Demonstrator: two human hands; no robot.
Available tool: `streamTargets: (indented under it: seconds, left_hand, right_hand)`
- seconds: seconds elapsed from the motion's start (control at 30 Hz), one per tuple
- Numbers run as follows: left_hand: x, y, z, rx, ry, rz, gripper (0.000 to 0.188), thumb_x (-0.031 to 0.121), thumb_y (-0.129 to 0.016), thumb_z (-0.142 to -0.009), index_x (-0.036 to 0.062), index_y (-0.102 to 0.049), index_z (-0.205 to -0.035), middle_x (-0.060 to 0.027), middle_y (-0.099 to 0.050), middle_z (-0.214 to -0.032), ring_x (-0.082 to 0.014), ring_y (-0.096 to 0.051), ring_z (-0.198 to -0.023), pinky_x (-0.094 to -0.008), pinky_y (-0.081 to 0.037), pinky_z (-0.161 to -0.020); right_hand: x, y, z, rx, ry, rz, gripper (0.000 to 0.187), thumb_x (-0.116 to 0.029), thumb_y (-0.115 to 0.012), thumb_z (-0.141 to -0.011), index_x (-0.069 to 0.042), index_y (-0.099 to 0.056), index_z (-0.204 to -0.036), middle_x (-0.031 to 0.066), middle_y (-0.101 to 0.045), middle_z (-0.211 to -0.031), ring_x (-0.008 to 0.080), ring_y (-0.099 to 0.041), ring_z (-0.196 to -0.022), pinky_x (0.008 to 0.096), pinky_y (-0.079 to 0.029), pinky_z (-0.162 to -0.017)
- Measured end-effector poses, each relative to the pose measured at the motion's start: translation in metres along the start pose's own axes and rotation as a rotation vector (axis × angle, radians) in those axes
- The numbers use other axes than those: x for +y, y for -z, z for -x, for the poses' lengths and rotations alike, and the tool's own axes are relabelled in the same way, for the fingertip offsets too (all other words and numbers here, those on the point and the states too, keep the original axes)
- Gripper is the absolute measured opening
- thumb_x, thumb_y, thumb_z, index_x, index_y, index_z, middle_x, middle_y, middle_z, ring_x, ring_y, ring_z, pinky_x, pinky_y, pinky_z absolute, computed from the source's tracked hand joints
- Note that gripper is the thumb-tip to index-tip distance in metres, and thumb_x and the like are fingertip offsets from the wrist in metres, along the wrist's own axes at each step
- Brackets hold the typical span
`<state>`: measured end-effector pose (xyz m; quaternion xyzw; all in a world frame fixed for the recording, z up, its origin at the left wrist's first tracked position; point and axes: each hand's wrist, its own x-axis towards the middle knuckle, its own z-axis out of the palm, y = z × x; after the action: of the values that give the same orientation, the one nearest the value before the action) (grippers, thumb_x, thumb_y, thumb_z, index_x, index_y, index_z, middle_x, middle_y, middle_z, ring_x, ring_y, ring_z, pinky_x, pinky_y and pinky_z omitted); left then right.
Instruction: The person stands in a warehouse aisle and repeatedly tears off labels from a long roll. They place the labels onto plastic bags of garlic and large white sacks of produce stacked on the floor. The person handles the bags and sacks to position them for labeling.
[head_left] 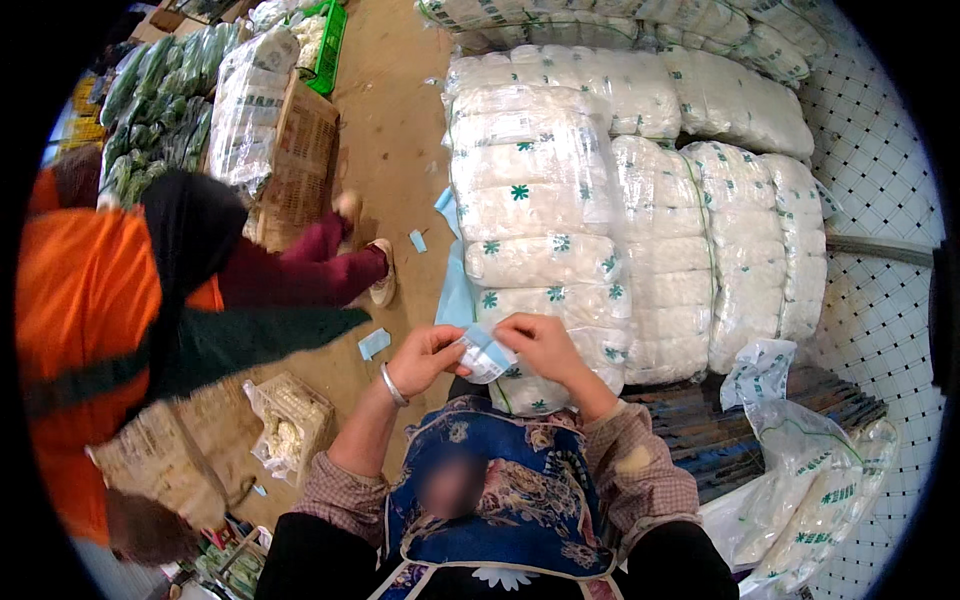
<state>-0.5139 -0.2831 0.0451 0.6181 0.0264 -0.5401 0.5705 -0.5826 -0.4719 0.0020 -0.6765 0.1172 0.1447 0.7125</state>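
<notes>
Between both hands is a small white-and-light-blue label (486,357), at the near left edge of a large wrapped stack. My left hand (428,357) pinches its left side between thumb and fingers and wears a silver bracelet. My right hand (543,346) has its fingertips closed on the label's upper right edge. Just beyond them lies a bale of white packages (540,195) in clear plastic with green printed marks. A light blue paper strip (457,290) hangs along the bale's left side. Whether the label is peeling off a backing, I cannot tell.
A person in orange (90,270) bends in from the left, one shoe (383,272) on the brown floor. Light blue scraps (374,344) lie there. More white bales (740,100) stand right and behind. Crates with vegetables (290,140) are at the far left; loose plastic bags (800,480) lie right.
</notes>
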Motion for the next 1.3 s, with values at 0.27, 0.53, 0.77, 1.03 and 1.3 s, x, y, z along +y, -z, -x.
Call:
streamTargets:
  seconds: [0.27, 0.53, 0.77, 1.03, 1.3]
  left_hand:
    - [-0.008, 0.078, -0.081, 0.121, -0.268, -1.2, 0.054, 0.001, -0.045, -0.073, 0.0139, -0.029, -0.123, -0.0235, -0.054, -0.083, -0.034, -0.055, -0.072, -0.0387, -0.046, -0.063]
    - [0.072, 0.066, -0.216, 0.18, -0.071, -1.549, 0.041, 0.004, -0.044, -0.073, 0.0125, -0.038, -0.113, -0.0188, -0.058, -0.081, -0.0318, -0.057, -0.077, -0.0398, -0.046, -0.062]
    - [0.077, 0.093, -0.194, 0.084, -0.025, -1.38, 0.029, 0.008, -0.042, -0.076, 0.011, -0.042, -0.105, -0.016, -0.058, -0.081, -0.031, -0.057, -0.076, -0.0389, -0.046, -0.061]
    - [0.045, 0.126, -0.136, 0.238, -0.122, 0.261, 0.036, -0.006, -0.048, -0.069, 0.0025, -0.035, -0.102, -0.012, -0.052, -0.09, -0.0188, -0.055, -0.081, -0.0275, -0.048, -0.065]
    - [0.033, 0.068, -0.081, 0.188, -0.143, 0.536, 0.032, -0.003, -0.051, -0.073, -0.0005, -0.038, -0.102, -0.0093, -0.051, -0.093, -0.0158, -0.054, -0.083, -0.0245, -0.049, -0.069]
  right_hand:
    - [0.027, 0.098, -0.135, 0.403, -0.213, -0.046, 0.023, -0.021, -0.047, -0.083, 0.0, -0.055, -0.087, 0.0034, -0.056, -0.075, 0.0119, -0.054, -0.063, 0.0267, -0.046, -0.052]
    - [-0.008, 0.091, -0.252, 0.429, 0.774, 1.274, 0.017, -0.002, -0.045, -0.068, -0.004, -0.05, -0.084, 0.011, -0.054, -0.083, 0.0256, -0.054, -0.077, 0.0328, -0.045, -0.063]
    - [0.047, 0.056, -0.244, 0.276, 0.684, 1.415, 0.035, -0.013, -0.048, -0.073, 0.004, -0.047, -0.103, 0.017, -0.045, -0.111, 0.0297, -0.04, -0.107, 0.0382, -0.032, -0.09]
    - [0.037, 0.046, -0.202, 0.106, 0.479, 1.11, 0.052, -0.019, -0.051, -0.076, 0.001, -0.032, -0.12, 0.0187, -0.043, -0.114, 0.0318, -0.038, -0.108, 0.0399, -0.03, -0.091]
    - [-0.03, -0.037, -0.117, 0.317, -0.131, -0.456, 0.058, -0.005, -0.055, -0.076, -0.003, -0.022, -0.124, 0.0103, -0.055, -0.09, 0.0107, -0.052, -0.075, 0.0217, -0.042, -0.062]
